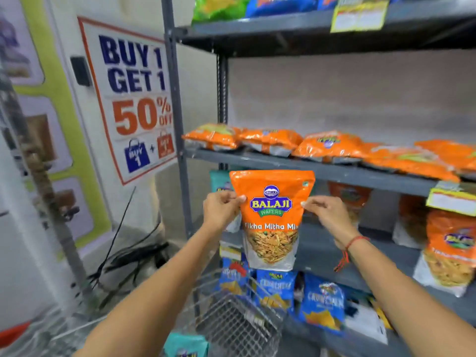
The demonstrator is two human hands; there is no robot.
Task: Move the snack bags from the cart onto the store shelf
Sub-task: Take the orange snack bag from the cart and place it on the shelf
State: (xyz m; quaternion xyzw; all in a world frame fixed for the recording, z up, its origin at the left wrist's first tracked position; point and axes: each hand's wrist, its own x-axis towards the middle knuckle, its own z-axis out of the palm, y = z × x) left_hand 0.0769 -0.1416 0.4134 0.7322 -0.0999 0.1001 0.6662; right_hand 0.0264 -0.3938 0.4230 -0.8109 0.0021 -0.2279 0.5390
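Observation:
I hold an orange Balaji snack bag [271, 217] upright in front of me, label facing the camera. My left hand [221, 207] pinches its left edge and my right hand [326, 211] pinches its right edge. The bag hangs just below the front lip of the grey middle shelf [257, 161], where several orange bags [273, 140] lie flat in a row. Under my arms is the wire cart [239, 320]; a teal bag [186, 345] shows at its near edge.
More orange bags [450, 248] stand on the shelf below at right, blue bags [322, 302] on the lowest shelf. A grey upright post [177, 124] frames the shelf's left side. A sale poster [134, 99] hangs on the left wall, with cables [134, 256] on the floor.

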